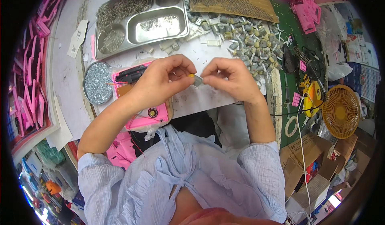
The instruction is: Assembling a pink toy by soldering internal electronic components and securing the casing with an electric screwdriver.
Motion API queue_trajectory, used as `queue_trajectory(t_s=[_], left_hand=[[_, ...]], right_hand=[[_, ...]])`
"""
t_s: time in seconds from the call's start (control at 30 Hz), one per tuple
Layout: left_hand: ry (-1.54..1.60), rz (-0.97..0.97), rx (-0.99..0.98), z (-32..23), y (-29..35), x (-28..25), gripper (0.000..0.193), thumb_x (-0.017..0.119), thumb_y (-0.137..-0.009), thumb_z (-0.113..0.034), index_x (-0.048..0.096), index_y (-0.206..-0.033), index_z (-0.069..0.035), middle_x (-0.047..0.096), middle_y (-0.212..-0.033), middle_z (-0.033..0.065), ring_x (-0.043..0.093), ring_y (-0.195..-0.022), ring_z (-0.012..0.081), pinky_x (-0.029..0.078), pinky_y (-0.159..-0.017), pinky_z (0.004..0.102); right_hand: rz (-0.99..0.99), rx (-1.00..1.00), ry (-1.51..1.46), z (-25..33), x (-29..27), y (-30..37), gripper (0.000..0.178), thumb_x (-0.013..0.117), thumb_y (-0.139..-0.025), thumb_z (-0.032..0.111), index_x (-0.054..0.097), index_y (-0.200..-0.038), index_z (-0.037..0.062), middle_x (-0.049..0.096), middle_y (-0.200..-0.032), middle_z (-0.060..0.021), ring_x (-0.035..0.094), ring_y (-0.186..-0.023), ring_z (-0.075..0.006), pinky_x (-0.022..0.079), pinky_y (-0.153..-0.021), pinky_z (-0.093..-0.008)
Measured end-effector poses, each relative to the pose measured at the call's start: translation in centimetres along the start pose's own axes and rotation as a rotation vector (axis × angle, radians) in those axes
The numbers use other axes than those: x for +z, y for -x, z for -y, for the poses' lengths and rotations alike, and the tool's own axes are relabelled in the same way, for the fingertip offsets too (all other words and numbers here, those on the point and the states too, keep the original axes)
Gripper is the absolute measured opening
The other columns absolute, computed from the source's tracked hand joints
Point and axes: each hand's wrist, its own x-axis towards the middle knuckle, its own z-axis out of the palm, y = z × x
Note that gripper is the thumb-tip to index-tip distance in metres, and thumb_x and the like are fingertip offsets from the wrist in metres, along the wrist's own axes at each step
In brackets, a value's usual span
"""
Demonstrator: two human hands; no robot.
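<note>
Over the near part of the white work surface, my two hands meet in front of me. Between them is a small grey motor-like part (197, 80) with a yellow end. My left hand (166, 78) pinches it by the yellow end between thumb and fingers. The thumb and fingertips of my right hand (232, 78) close on its other end, partly hiding it. Beyond my right hand lies a heap of similar grey parts (256, 40), some with yellowish ends. Beside my left forearm is an opened pink plastic case (160, 113) with a black piece and wires.
A steel compartment tray (116, 50) with small metal pieces stands at the far left, near a round dish of small screws (97, 82). A brown board (232, 2) bears many tiny pieces. To the right are a yellow fan (341, 112) and cardboard boxes (298, 153).
</note>
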Motion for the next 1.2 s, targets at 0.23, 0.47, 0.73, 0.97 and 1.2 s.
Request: queue_trajectory(t_s=[0.23, 0.47, 0.73, 0.97, 1.2], left_hand=[[-0.178, 0.143, 0.205, -2.4, -7.9, 0.0, 0.021, 0.071, -0.096, -0.018, 0.066, -0.11, -0.003, 0.066, -0.096, 0.0026, 0.064, -0.081, 0.0121, 0.054, -0.075, 0.028], [-1.099, -0.469, 0.681, -1.0, -20.2, -4.5, 0.015, 0.07, -0.086, -0.015, 0.07, -0.1, -0.008, 0.067, -0.101, 0.01, 0.067, -0.089, 0.0329, 0.055, -0.079, 0.0438], [-1.315, -0.36, 0.552, -2.0, -22.8, -4.8, 0.014, 0.067, -0.085, -0.015, 0.074, -0.096, -0.011, 0.067, -0.104, 0.0081, 0.068, -0.097, 0.0309, 0.057, -0.083, 0.0444], [-1.248, -0.271, 0.47, -2.8, -23.6, -5.1, 0.015, 0.069, -0.082, -0.013, 0.07, -0.096, -0.008, 0.065, -0.098, 0.0116, 0.066, -0.097, 0.0342, 0.054, -0.083, 0.0448], [-1.241, -0.316, 0.462, -2.4, -23.2, -5.2, 0.013, 0.069, -0.081, -0.014, 0.073, -0.091, -0.007, 0.068, -0.097, 0.013, 0.066, -0.094, 0.0363, 0.054, -0.083, 0.0455]], right_hand=[[-0.068, -0.028, -0.483, -3.1, -1.0, 3.4, 0.043, 0.068, -0.09, -0.002, 0.055, -0.131, 0.001, 0.056, -0.083, 0.0016, 0.057, -0.078, -0.0057, 0.047, -0.069, -0.021], [-0.276, -0.028, -0.705, -5.5, -0.4, 6.1, 0.05, 0.068, -0.089, -0.001, 0.057, -0.138, -0.0019, 0.062, -0.089, -0.0013, 0.056, -0.074, -0.0063, 0.044, -0.064, -0.02], [-0.269, -0.054, -0.73, -5.8, -1.4, 6.9, 0.05, 0.069, -0.088, 0.0, 0.057, -0.137, -0.0024, 0.063, -0.09, -0.0016, 0.056, -0.073, -0.0058, 0.045, -0.065, -0.0191], [-0.293, -0.063, -0.738, -5.5, -1.7, 6.6, 0.051, 0.068, -0.088, -0.002, 0.057, -0.138, -0.0024, 0.063, -0.091, -0.0021, 0.055, -0.073, -0.0053, 0.043, -0.064, -0.019], [-0.237, -0.103, -0.762, -6.0, -1.5, 6.7, 0.052, 0.069, -0.088, -0.003, 0.056, -0.138, -0.0024, 0.065, -0.096, -0.003, 0.056, -0.077, -0.0052, 0.044, -0.067, -0.019]])
